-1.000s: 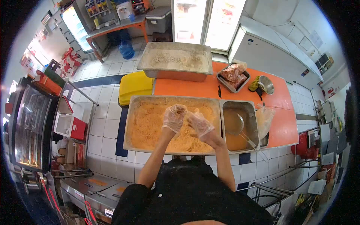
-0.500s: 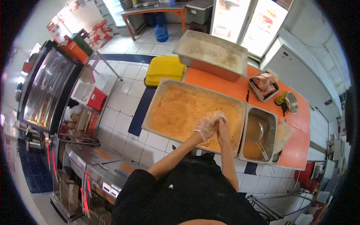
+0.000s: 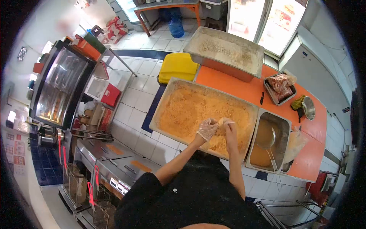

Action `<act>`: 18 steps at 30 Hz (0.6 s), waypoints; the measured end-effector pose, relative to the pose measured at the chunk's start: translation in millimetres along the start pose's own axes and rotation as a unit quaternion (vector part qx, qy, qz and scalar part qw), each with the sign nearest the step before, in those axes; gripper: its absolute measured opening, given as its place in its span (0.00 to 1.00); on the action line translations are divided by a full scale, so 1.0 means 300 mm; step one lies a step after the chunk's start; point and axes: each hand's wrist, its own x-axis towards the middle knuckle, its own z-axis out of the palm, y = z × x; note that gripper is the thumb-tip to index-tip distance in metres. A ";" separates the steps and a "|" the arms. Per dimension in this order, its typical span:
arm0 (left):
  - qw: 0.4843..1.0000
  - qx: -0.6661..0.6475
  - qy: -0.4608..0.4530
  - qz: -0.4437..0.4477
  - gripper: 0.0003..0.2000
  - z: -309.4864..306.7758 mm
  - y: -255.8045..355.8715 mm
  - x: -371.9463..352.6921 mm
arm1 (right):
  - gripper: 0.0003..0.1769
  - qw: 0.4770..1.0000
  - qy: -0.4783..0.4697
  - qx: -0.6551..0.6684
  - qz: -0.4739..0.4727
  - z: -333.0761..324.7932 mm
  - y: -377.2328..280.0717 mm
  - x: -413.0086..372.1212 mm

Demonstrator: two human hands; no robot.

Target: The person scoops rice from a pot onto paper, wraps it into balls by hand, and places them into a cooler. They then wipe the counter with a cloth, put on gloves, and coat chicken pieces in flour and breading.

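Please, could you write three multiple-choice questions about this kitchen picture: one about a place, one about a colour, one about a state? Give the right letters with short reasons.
1. Where is the pan of brown liquid relative to the crumb tray?
A) just right of it
B) stacked on top of it
C) far to its left

2. What colour is the table top?
A) green
B) orange
C) white

3. How are the left hand and the right hand?
A) far apart
B) hanging at the sides
C) gloved, close together over the crumbs

Answers:
1 A: the pan stands beside the tray's right edge.
2 B: an orange surface shows around the trays.
3 C: both hands wear thin clear gloves and meet above the crumbs.
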 end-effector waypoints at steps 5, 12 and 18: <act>0.994 -0.040 -0.051 -0.087 0.09 0.015 0.080 -0.028 | 0.15 0.994 -0.060 0.038 0.088 0.060 0.076 -0.019; 0.979 0.190 0.069 -0.039 0.07 -0.339 0.051 0.112 | 0.07 0.996 0.021 0.087 0.029 -0.012 0.035 0.039; 0.874 0.438 -0.130 0.168 0.05 -0.709 -0.389 0.409 | 0.06 0.993 0.079 -0.086 -0.024 0.102 0.033 0.053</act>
